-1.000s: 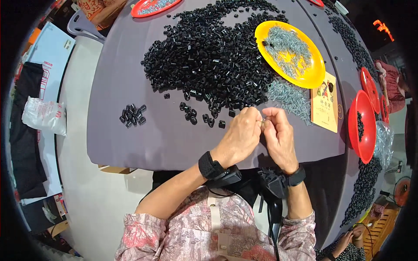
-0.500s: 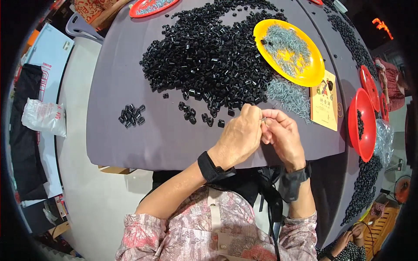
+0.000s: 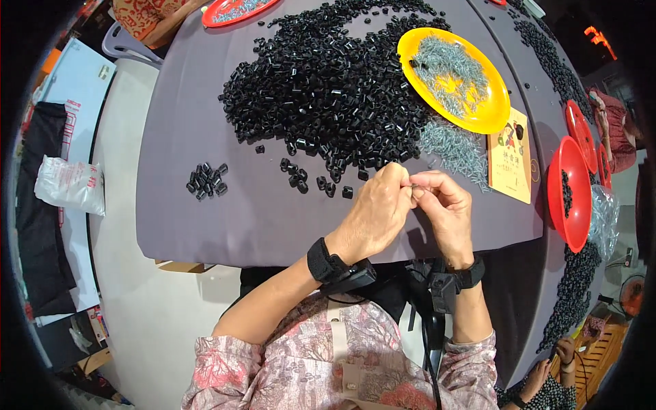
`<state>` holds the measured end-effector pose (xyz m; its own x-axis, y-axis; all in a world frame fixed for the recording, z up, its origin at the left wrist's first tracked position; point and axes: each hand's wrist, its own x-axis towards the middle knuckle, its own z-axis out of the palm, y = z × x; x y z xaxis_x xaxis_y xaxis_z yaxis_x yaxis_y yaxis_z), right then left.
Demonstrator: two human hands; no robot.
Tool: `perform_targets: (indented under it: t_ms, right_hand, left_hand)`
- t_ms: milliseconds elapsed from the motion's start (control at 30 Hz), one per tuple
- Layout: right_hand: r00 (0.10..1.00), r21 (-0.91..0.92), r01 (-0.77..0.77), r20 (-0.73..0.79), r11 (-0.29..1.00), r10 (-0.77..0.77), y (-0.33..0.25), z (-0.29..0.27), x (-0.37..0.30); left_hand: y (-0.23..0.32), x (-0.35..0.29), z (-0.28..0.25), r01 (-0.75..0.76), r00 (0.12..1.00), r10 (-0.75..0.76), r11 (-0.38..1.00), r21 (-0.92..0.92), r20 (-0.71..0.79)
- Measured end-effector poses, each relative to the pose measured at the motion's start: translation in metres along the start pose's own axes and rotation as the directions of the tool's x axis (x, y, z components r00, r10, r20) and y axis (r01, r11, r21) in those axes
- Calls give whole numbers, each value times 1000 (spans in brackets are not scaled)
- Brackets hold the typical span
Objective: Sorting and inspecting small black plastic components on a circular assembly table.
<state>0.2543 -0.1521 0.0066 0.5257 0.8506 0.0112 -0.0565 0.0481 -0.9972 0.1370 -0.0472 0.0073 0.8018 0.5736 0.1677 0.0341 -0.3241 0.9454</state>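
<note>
My left hand and my right hand meet above the near edge of the table, fingertips touching. Both are closed in a pinch around something tiny, mostly covered by the fingers; only a small greyish bit shows between them. Just beyond the hands spreads a large heap of short black plastic pieces, with a few strays at its near side. Loose silvery screws lie past my right hand, beside a yellow plate holding more of them. A small separate cluster of black pieces sits at the left.
A yellow booklet lies right of the screws. Farther right are a red bowl, more black pieces and a clear plastic bag. A red plate stands at the far left. Other people sit around the table.
My hands stay together in nearly the same place, the fingers shifting slightly around the tiny thing. My right wrist has turned a little. At lower right, another person's hands have moved.
</note>
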Motion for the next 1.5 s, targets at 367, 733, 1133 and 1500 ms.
perform_targets:
  t_ms: [367,733,1133,1500]
  right_hand:
    - [989,110,-109,-86,988,119,6,5,-1]
    - [955,373,-292,63,881,290,1,-4,0]
    - [990,24,-131,-54,991,133,7,-4,0]
    - [990,-9,-112,-93,994,110,7,6,-6]
  left_hand:
    - [-5,-2,5,-38,998,49,974,222,-43]
    - [3,-3,3,-51,999,43,954,295,31]
    - [2,-6,-2,-54,998,56,990,127,-15]
    - [-3,-5,-1,105,994,-105,994,3,-30]
